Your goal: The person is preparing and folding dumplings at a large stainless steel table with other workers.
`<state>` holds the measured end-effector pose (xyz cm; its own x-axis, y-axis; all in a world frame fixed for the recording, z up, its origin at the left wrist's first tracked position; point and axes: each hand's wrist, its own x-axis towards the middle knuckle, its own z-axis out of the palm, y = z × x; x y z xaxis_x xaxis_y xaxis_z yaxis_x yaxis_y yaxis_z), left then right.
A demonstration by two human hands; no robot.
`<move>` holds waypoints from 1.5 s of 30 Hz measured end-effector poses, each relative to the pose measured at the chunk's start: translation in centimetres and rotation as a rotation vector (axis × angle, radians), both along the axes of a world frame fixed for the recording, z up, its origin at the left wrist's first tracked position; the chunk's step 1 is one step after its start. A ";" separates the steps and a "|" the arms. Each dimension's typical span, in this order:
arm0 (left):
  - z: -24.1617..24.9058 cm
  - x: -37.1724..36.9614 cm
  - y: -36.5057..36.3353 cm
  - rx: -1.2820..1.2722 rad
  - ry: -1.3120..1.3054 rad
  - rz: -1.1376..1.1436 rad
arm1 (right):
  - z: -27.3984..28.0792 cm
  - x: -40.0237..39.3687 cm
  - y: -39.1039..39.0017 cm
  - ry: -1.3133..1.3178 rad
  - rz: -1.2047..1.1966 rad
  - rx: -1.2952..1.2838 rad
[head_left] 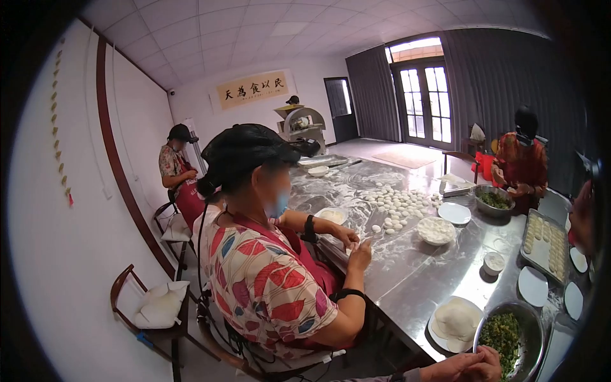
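Note:
At the bottom right edge, my left hand [453, 368] reaches in from a grey sleeve, its fingers closed in a pinch. My right hand [489, 365] meets it there, fingers also bent closed. Whatever they hold between them is hidden. Both are at the near rim of a metal bowl [536, 344] containing chopped green filling [501, 334]. Beside the bowl, a white plate [436, 326] carries a pile of flat, pale dough wrappers [456, 318].
A seated co-worker [267, 274] pinches something at the steel table [407, 293]. Many dough pieces [398, 204], a flour bowl [436, 230], a small cup [493, 263] and a tray of shaped dumplings [545, 245] lie beyond. Another person [522, 159] works across the table; one stands [181, 172] left.

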<state>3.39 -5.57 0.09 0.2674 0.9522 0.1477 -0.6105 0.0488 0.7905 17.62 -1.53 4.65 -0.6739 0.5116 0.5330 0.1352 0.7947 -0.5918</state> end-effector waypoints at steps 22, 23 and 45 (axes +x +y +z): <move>-3.7 0.8 2.2 -0.112 -0.388 -0.013 | -1.4 -0.7 0.3 0.097 -0.096 0.042; -3.7 0.9 2.3 -0.116 -0.386 -0.014 | -1.5 -0.7 0.4 0.096 -0.096 0.035; -3.0 0.6 2.2 -0.135 -0.398 -0.038 | -2.7 -0.3 0.8 0.162 -0.157 0.018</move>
